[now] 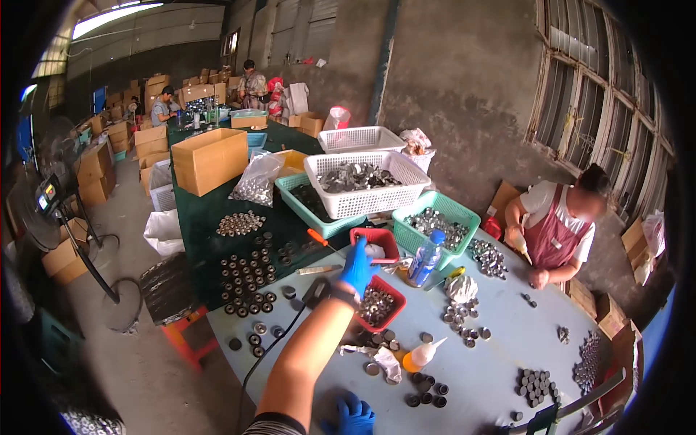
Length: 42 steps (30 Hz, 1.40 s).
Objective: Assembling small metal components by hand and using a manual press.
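**Left hand (357, 270) stretched to the far red basket (392, 243)**

The far red basket, with a white item (375, 251) inside, is reached at its left side by the blue-gloved left hand; whether that grip is closed on anything cannot be told. Just nearer on the desk (500, 370), a second red basket (397, 317) is partly filled with small metal parts (377, 306). At the lower edge the right hand (353, 417), also gloved, is seen; its grip cannot be judged either. Black caps (426, 391) and a squeeze bottle (420, 357) are seen beyond it.

Hands (355, 270) are gloved blu, sm. trays (392, 315) red.
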### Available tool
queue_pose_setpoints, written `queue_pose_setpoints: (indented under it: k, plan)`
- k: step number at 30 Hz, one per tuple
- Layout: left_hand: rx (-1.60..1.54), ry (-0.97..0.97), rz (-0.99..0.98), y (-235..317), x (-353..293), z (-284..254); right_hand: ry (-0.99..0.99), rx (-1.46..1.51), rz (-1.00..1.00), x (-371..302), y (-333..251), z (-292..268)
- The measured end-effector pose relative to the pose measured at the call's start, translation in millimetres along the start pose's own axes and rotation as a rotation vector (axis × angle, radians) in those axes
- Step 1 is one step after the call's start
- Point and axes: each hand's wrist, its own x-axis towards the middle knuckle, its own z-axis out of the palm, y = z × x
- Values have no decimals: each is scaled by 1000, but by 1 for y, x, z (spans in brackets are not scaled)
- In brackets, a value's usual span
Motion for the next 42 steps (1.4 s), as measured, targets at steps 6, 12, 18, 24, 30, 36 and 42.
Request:
queue_pose_setpoints:
  k: [6,12,18,24,30,36,42]
  plan:
    - [141,-55,-123,-51,-179,-58,98,166,-52,5,4,-2]
    - [1029,100,482,-39,-332,-117,117,172,-120,7,6,4]
    - [1603,840,783,1,-360,-171,215,296,-112,7,5,3]
    - [1577,681,645,19,-316,-220,239,340,-102,6,1,1]
    - [1755,646,697,44,-280,-201,242,336,-74,6,4,0]
    - [2143,274,483,31,-248,-181,253,333,-72,7,-1,0]
    - [2128,258,552,12,-195,-155,227,283,-40,7,4,-1]
